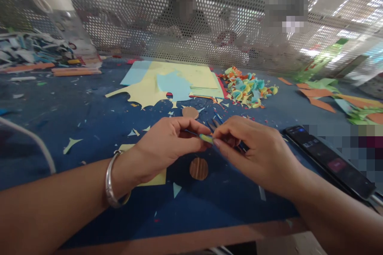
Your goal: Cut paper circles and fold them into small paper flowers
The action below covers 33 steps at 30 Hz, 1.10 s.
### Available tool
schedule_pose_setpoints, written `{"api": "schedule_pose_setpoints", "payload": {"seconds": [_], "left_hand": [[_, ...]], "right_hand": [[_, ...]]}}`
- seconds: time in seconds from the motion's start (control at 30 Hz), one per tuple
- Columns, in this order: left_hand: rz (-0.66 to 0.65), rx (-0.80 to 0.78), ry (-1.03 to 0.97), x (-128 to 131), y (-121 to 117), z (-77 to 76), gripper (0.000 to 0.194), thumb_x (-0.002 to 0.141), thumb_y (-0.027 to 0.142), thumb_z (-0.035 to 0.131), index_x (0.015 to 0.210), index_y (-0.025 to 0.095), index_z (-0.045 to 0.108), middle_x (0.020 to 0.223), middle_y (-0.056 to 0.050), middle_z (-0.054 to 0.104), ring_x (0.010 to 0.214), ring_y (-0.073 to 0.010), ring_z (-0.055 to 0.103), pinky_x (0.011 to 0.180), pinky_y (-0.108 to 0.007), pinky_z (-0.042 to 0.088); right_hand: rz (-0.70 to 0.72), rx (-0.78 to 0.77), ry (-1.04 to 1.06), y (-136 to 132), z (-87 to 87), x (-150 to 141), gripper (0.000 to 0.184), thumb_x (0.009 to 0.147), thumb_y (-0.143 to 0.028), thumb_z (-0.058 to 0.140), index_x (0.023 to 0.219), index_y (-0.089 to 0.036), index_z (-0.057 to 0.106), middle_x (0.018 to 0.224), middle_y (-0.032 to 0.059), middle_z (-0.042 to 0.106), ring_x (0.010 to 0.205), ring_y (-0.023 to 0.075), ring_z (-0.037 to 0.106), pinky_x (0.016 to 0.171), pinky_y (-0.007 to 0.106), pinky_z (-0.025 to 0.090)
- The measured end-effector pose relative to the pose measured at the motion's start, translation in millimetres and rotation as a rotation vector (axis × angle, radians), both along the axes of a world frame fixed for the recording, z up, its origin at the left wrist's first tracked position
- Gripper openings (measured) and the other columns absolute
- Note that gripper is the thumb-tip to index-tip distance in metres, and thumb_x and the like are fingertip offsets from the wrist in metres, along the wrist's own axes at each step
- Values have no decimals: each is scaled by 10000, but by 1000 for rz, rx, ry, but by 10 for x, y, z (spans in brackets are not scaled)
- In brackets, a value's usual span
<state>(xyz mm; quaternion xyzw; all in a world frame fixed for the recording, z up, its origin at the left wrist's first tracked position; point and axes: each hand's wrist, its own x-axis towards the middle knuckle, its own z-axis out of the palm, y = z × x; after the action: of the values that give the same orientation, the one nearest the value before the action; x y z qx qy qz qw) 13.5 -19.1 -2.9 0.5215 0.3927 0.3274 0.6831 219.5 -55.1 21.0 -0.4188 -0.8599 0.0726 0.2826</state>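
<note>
Our left hand and right hand pinch a small paper piece, fingers nearly closed; a coloured heap sits formed, the notched sheet only partly used.

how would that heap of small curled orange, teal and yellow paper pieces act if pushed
The heap of small curled orange, teal and yellow paper pieces would probably scatter, as they look loose. It is likely light for its bulk: thin paper with gaps between. Pressing may flatten or crease the curls.

blue table bearing paper scraps and a phone.
</note>
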Motion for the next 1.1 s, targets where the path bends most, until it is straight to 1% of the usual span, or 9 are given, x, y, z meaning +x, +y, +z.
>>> {"api": "schedule_pose_setpoints", "payload": {"seconds": [0.1,0.23,0.33,0.43,0.53,0.73,0.93,1.03,1.1], "left_hand": [[-1,61,61,1,8,-8,197,718,229,827,895,171,764,861,-25,783,808,-135,698,770,-246,515],[29,175,125,-8,34,-21,147,726,234,803,845,173,744,787,-14,774,771,-149,711,758,-262,536],[26,377,251,-23,39,-14,117,762,244,757,857,178,738,750,-10,759,703,-158,697,671,-266,529],[44,628,385,-31,15,19,91,802,250,729,857,179,733,733,0,732,621,-133,641,591,-250,482],[50,771,396,-42,-12,53,73,834,255,716,858,187,720,758,15,716,615,-110,615,595,-232,472],[68,720,372,-84,22,65,155,857,355,726,847,200,716,770,1,718,651,-128,618,598,-235,453],[74,682,348,-101,63,55,121,865,315,704,820,203,714,723,2,709,652,-138,626,638,-247,465],[177,602,298,-108,93,58,148,890,336,676,895,190,697,770,-13,709,642,-137,638,640,-261,505],[262,542,258,-109,114,54,169,899,321,663,979,174,687,893,-37,727,643,-130,648,642,-270,537]], "right_hand": [[3,-3,-8,2,-6,16,90,925,-102,601,901,-168,657,817,-6,653,727,98,589,669,221,449],[16,-18,-16,-7,-13,14,82,926,-119,615,956,-154,682,843,2,660,715,98,585,663,226,450],[24,-12,-11,-7,-20,3,68,925,-139,631,961,-141,689,839,9,656,691,97,574,638,228,446],[16,-1,-1,-2,-28,-5,62,927,-133,626,913,-143,686,801,3,646,672,96,563,623,230,437],[-13,5,43,0,-29,-8,76,920,-119,622,885,-152,681,771,-8,635,654,93,553,625,234,438],[-104,-32,121,17,-24,-23,74,900,-148,645,839,-180,673,755,-8,648,620,104,546,588,253,441],[-144,-72,134,34,-41,-29,67,888,-165,652,830,-186,675,751,-5,663,597,106,557,570,253,445],[-167,-66,163,26,-36,-26,64,885,-169,661,825,-187,672,753,-6,668,605,103,571,571,242,453],[-181,-68,183,23,-33,-22,61,880,-176,674,819,-188,672,729,-15,653,579,94,552,552,236,447]]}}
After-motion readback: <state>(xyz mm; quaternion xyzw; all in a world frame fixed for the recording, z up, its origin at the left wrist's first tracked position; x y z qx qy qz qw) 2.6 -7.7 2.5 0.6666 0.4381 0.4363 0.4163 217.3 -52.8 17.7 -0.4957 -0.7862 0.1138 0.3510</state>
